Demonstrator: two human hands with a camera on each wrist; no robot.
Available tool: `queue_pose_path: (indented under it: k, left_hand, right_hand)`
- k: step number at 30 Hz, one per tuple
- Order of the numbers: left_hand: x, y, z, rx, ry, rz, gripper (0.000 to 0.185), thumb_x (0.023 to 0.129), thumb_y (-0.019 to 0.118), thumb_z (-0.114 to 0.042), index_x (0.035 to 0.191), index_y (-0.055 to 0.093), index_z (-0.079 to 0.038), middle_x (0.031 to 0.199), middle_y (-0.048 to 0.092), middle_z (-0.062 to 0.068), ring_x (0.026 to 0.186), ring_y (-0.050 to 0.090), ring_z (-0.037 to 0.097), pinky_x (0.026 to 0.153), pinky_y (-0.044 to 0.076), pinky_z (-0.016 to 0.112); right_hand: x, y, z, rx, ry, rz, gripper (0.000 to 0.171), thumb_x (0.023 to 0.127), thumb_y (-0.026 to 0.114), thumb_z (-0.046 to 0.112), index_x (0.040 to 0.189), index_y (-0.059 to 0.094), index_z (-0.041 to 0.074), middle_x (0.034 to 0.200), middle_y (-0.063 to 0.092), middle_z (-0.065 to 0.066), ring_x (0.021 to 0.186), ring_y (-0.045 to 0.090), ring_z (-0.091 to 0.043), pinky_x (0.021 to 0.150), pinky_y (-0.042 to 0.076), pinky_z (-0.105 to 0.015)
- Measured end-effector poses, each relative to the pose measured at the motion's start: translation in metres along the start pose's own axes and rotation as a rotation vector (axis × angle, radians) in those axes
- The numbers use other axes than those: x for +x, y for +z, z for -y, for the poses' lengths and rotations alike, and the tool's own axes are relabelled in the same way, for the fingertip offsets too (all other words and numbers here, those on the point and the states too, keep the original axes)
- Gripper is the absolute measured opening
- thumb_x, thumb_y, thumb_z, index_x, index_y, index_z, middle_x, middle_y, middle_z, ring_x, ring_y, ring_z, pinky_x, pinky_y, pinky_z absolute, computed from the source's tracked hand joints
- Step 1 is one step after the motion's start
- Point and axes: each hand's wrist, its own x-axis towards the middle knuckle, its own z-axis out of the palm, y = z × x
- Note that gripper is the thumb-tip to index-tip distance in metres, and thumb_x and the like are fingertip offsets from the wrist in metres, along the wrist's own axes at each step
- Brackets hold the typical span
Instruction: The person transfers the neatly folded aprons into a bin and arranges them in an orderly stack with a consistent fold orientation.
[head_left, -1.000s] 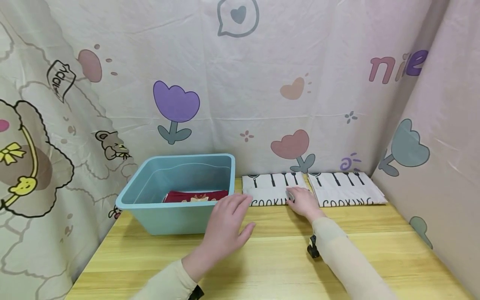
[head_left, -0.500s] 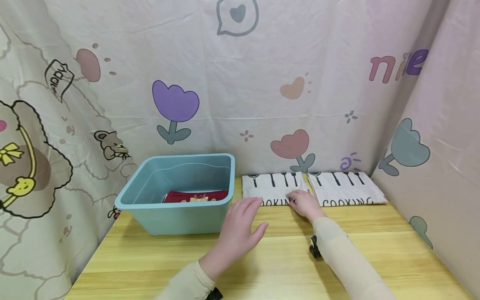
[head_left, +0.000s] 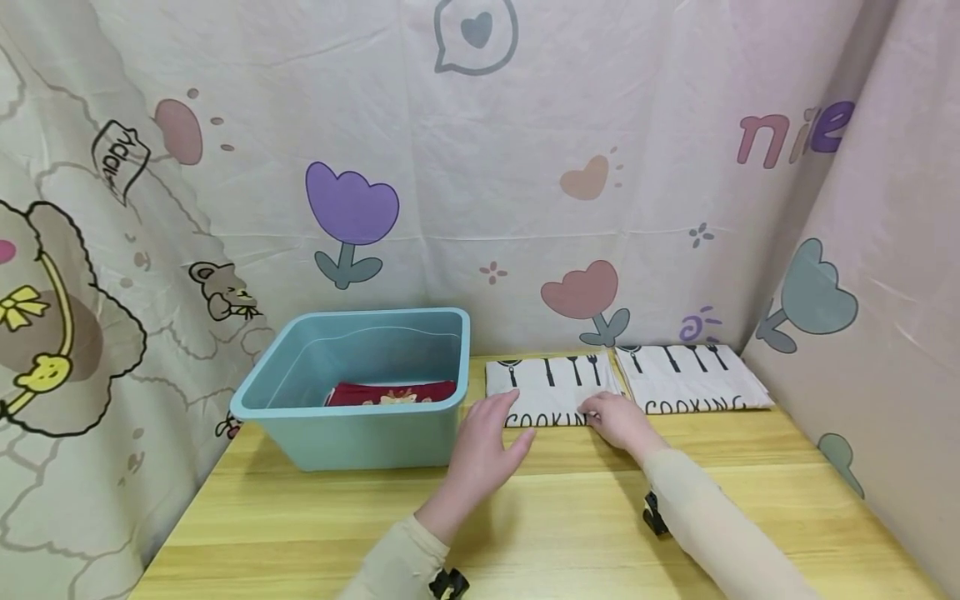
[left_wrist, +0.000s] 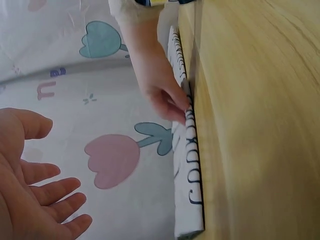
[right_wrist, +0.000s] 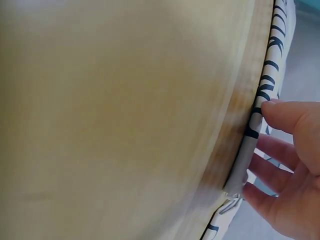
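The right hand (head_left: 617,419) covers the last letter of the word printed on the folded towel (head_left: 551,385). In the left wrist view the left hand (left_wrist: 30,200) is cut off by the left and bottom edges. Beyond it, the bin's wall (head_left: 360,433) hides most of the red cloth (head_left: 390,392).

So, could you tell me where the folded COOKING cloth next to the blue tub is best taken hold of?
Probably by its near edge, coming from the front. The folded cloth lies flat on the table, its back against the curtain. The right hand already pinches the near right corner; the open left hand could take the near left one.
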Motion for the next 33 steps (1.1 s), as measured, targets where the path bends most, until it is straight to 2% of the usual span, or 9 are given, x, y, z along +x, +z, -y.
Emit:
queue_pose_path:
  k: [9,14,19,24,29,33]
  left_hand:
    - [0.002,0.012,0.011,-0.041,-0.109,0.032,0.056,0.091,0.071,-0.029,0.139,0.054,-0.005,0.138,0.056,0.012,0.129,0.048,0.033,0.107,0.040,0.050]
    - [0.002,0.015,0.016,-0.072,-0.150,0.030,0.056,0.092,0.070,-0.028,0.139,0.053,-0.004,0.138,0.055,0.014,0.129,0.048,0.034,0.107,0.039,0.050]
    - [0.001,0.019,0.022,-0.112,-0.182,0.016,0.054,0.092,0.070,-0.026,0.138,0.054,-0.002,0.136,0.056,0.016,0.127,0.049,0.035,0.107,0.039,0.050]
    - [-0.003,0.023,0.026,-0.145,-0.206,0.032,0.055,0.092,0.069,-0.027,0.138,0.053,-0.001,0.137,0.055,0.018,0.126,0.050,0.036,0.105,0.040,0.052]
    - [-0.003,0.026,0.028,-0.151,-0.222,0.040,0.056,0.092,0.069,-0.029,0.138,0.053,-0.002,0.137,0.054,0.019,0.126,0.050,0.037,0.105,0.040,0.052]
    - [-0.002,0.028,0.028,-0.156,-0.247,0.045,0.056,0.093,0.069,-0.029,0.139,0.053,-0.002,0.139,0.053,0.018,0.128,0.048,0.037,0.106,0.040,0.052]
  right_hand:
    - [-0.031,-0.008,0.006,0.003,-0.053,-0.011,0.019,0.086,0.073,0.007,0.104,0.074,0.011,0.115,0.067,-0.016,0.103,0.064,-0.039,0.089,0.050,-0.056]
    - [-0.045,-0.010,0.010,0.000,-0.077,-0.049,0.018,0.084,0.075,0.007,0.101,0.075,0.012,0.109,0.068,-0.012,0.096,0.066,-0.035,0.082,0.054,-0.052]
    - [-0.056,-0.011,0.011,-0.015,-0.097,-0.062,0.020,0.083,0.077,0.008,0.102,0.075,0.014,0.111,0.069,-0.012,0.099,0.066,-0.035,0.084,0.053,-0.053]
    - [-0.066,-0.013,0.013,-0.026,-0.099,-0.059,0.021,0.082,0.078,0.010,0.101,0.075,0.016,0.113,0.068,-0.013,0.102,0.065,-0.036,0.085,0.053,-0.054]
    - [-0.074,-0.016,0.017,-0.035,-0.116,-0.077,0.021,0.080,0.079,0.011,0.100,0.075,0.018,0.108,0.069,-0.010,0.097,0.067,-0.034,0.081,0.055,-0.052]
    - [-0.079,-0.018,0.020,-0.050,-0.097,-0.076,0.022,0.079,0.080,0.011,0.099,0.075,0.019,0.108,0.069,-0.009,0.095,0.067,-0.033,0.076,0.056,-0.051]
